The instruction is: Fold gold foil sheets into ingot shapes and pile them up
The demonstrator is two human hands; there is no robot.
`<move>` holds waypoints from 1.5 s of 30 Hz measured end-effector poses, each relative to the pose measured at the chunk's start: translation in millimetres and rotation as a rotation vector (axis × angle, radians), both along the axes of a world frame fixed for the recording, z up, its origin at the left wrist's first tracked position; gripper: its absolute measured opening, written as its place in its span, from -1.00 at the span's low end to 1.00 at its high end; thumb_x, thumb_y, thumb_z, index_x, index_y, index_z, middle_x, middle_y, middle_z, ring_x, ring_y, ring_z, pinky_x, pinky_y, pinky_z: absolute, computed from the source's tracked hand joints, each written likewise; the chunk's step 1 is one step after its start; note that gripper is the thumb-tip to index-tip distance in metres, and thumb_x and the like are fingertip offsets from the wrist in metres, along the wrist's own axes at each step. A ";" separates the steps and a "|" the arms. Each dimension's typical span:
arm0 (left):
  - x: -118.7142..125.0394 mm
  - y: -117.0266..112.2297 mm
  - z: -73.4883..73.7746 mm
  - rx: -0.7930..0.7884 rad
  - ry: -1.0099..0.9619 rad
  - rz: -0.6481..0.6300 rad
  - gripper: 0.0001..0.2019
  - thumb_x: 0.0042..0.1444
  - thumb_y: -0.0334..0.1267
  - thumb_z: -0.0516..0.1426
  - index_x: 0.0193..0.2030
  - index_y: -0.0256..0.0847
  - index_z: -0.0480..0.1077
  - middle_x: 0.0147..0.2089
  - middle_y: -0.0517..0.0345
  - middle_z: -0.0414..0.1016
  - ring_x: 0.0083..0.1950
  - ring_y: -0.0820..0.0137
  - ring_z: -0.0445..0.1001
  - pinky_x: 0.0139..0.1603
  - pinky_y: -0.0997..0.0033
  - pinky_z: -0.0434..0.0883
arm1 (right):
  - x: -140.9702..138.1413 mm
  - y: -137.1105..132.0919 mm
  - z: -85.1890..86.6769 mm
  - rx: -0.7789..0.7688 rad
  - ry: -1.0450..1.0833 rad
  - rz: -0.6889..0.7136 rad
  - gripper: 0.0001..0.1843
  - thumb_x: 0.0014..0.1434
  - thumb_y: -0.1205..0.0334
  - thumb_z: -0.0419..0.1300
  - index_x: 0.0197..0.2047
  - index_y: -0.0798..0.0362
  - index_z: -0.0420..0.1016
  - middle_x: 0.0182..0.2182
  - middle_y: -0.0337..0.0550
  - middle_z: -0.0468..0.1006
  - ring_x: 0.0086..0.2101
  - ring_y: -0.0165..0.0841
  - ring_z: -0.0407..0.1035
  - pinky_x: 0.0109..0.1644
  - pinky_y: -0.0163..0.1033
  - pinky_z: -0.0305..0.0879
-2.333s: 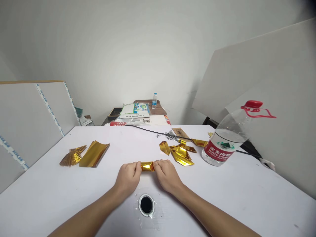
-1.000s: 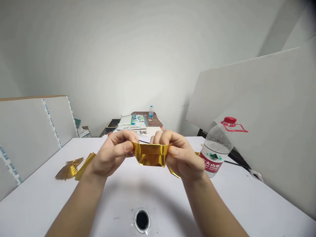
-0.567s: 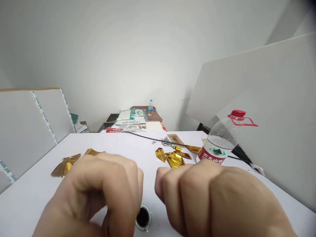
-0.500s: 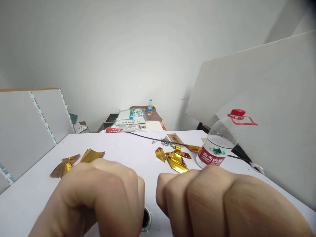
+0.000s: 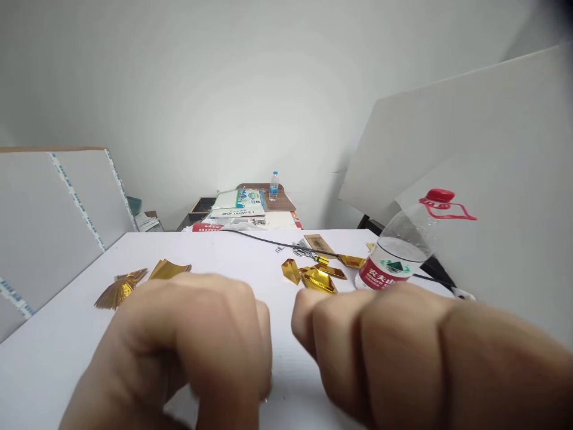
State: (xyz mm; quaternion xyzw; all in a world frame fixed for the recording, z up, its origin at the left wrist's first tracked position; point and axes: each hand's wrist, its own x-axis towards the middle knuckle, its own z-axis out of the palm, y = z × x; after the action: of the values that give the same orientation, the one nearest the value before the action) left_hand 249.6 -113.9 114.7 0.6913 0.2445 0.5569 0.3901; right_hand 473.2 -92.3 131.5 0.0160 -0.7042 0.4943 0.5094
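Close to the camera, my left hand (image 5: 201, 340) is curled, its knuckles up and its fingertips turned down out of sight. Across a narrow gap, my right hand (image 5: 398, 352) is closed with the fingers bent under. Whatever either hand holds is hidden behind the fingers. Beyond my left hand lie a fanned stack of gold foil paper (image 5: 120, 290) and more gold sheets (image 5: 169, 269). Several folded gold foil pieces (image 5: 319, 279) rest past my right hand, near a large clear bottle (image 5: 394, 263) with a red cap.
Behind the foil, a yellow-handled tool (image 5: 320, 260), a brown card (image 5: 319, 245) and a black cable (image 5: 255, 239) lie on the white table (image 5: 233, 257). White boards stand at left (image 5: 40, 209) and right (image 5: 501, 197). Farther back is a small water bottle (image 5: 273, 186).
Both hands have shifted slightly up and right in view, the gap between them a little wider. The dark round object below them no longer shows. The camera has tilted slightly.
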 end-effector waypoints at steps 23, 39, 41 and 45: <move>-22.6 42.0 29.4 0.633 0.351 0.187 -0.86 0.28 -0.26 0.26 -0.13 0.05 0.68 -0.31 0.09 0.58 -0.33 0.39 0.51 -0.33 0.39 0.50 | 2.2 80.2 -14.5 0.353 0.090 -0.165 -0.88 0.21 0.40 0.29 -0.17 0.05 0.60 -0.45 -0.15 0.51 -0.38 -0.37 0.39 -0.25 -0.21 0.34; -19.8 27.4 31.7 0.440 0.353 -0.012 -0.92 0.28 -0.24 0.26 -0.17 -0.09 0.62 -0.37 0.06 0.50 -0.34 0.39 0.47 -0.32 0.42 0.46 | 5.3 71.4 -12.7 0.456 -0.004 -0.192 -0.88 0.27 0.33 0.27 -0.13 0.04 0.62 -0.42 -0.13 0.56 -0.38 -0.36 0.41 -0.21 -0.19 0.40; -18.5 29.4 28.7 0.368 0.295 -0.053 -0.93 0.28 -0.23 0.26 -0.21 -0.11 0.59 -0.38 0.07 0.47 -0.33 0.41 0.46 -0.31 0.44 0.45 | 3.7 74.2 -13.3 0.434 -0.018 -0.114 -0.91 0.30 0.29 0.28 -0.14 0.06 0.61 -0.40 -0.12 0.56 -0.37 -0.38 0.42 -0.22 -0.21 0.39; -12.8 37.6 19.2 0.202 0.117 -0.136 -0.92 0.23 -0.22 0.29 -0.27 -0.14 0.53 -0.32 0.10 0.40 -0.35 0.48 0.39 -0.34 0.50 0.39 | -5.0 75.8 -15.5 0.296 0.050 -0.003 -0.90 0.29 0.23 0.32 -0.23 0.08 0.56 -0.38 -0.13 0.50 -0.38 -0.42 0.38 -0.28 -0.27 0.34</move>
State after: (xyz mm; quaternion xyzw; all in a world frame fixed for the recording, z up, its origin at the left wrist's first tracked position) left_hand 236.8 -76.3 133.9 0.7733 0.1620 0.5096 0.3407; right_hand 468.2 -16.4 115.9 0.1024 -0.7566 0.3838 0.5194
